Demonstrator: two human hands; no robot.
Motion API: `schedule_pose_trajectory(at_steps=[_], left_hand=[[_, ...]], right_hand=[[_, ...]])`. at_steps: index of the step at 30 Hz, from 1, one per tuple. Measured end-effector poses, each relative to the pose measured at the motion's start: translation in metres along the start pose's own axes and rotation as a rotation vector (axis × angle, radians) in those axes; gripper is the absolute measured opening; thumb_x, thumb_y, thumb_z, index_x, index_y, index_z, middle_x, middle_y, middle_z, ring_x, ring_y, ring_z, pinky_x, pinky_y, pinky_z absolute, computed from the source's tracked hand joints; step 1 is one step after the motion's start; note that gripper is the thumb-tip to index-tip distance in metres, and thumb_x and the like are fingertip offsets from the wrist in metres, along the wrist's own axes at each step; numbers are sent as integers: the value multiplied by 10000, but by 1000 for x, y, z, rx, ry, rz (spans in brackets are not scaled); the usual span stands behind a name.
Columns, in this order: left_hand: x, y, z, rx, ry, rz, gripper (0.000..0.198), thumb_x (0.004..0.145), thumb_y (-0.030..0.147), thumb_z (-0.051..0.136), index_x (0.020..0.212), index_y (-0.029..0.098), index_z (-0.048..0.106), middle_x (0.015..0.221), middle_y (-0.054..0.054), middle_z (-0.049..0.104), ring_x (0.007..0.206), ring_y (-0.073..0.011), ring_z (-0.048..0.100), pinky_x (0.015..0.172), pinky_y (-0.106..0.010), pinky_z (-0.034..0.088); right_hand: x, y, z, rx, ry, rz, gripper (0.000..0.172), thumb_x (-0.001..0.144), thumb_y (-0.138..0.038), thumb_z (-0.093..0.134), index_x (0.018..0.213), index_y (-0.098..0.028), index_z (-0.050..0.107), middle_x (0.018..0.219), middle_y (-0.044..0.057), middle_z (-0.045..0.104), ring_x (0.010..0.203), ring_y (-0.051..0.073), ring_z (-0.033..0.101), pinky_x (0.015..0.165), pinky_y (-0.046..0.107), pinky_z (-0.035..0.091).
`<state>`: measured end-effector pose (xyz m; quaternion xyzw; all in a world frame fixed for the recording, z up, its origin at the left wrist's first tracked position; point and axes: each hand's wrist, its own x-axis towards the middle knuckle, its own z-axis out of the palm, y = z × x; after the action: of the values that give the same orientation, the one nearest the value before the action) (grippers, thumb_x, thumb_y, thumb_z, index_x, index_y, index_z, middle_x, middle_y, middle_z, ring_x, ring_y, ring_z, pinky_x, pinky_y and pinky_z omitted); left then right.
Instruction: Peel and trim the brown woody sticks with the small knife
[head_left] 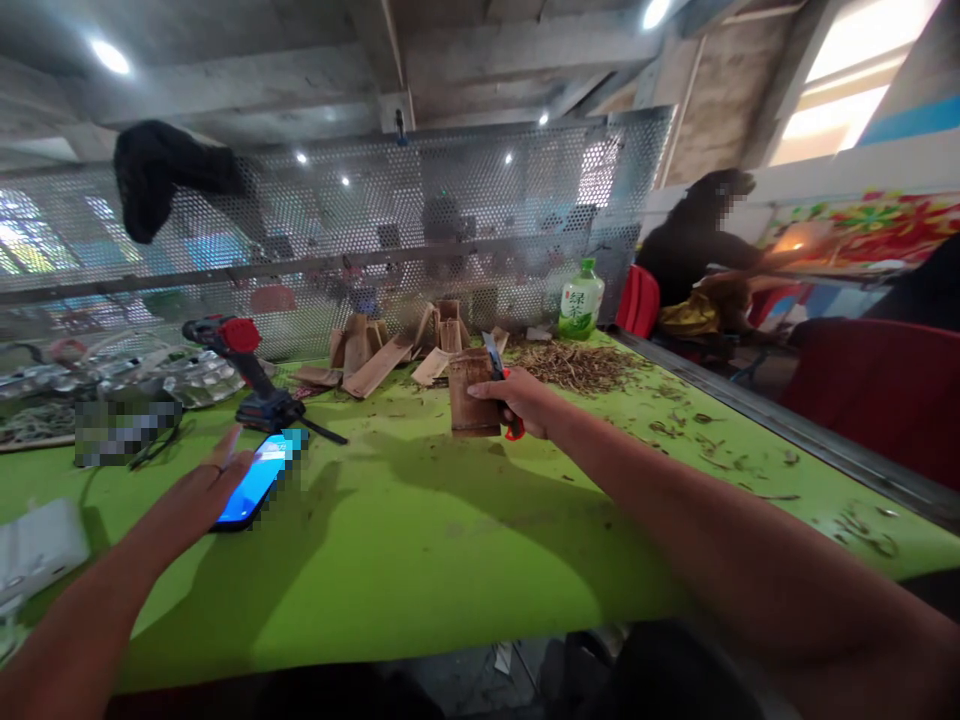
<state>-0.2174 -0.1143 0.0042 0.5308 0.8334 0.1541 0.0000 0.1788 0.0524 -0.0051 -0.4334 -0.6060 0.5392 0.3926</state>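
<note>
My right hand (521, 400) reaches out over the green table (420, 540) and is closed around a red-handled knife (499, 385), its blade pointing up. The same hand presses against an upright bamboo tube piece (471, 392). My left hand (206, 490) lies on a lit smartphone (259, 478) on the table, fingers stretched out flat over its left edge.
Split bamboo pieces (375, 360) and a heap of shavings (577, 365) lie behind the tube. A red and black cordless drill (247, 375) stands left of them. A green drink bottle (581, 300) stands by the perforated metal screen (375, 230). Another person (697, 250) sits at right.
</note>
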Motion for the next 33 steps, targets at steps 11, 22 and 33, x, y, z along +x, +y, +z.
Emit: schedule_pose_trajectory(at_steps=[11, 22, 33], left_hand=[[-22, -1, -10, -295, 245, 46, 682, 949, 619, 228, 1563, 325, 182, 1548, 3, 445, 1423, -228, 389, 1176, -346, 254], [-66, 33, -18, -454, 312, -19, 595, 889, 616, 364, 1354, 298, 556, 1410, 23, 595, 1267, -277, 551, 1059, -368, 429], [-48, 211, 32, -884, -315, 390, 836, 738, 560, 735, 1465, 254, 459, 1448, -217, 501, 1310, -356, 505, 1025, -501, 413]], right_hand=[[-7, -8, 4, 32, 4, 17, 296, 670, -304, 761, 671, -207, 481, 491, -51, 449, 419, 68, 308, 378, 221, 219], [-6, -6, 1, -32, 14, 5, 293, 689, -333, 749, 673, -204, 487, 481, -43, 451, 410, 75, 323, 379, 235, 226], [0, -5, -3, 124, 164, -32, 309, 649, -374, 751, 675, -205, 494, 477, -36, 461, 408, 87, 344, 353, 226, 235]])
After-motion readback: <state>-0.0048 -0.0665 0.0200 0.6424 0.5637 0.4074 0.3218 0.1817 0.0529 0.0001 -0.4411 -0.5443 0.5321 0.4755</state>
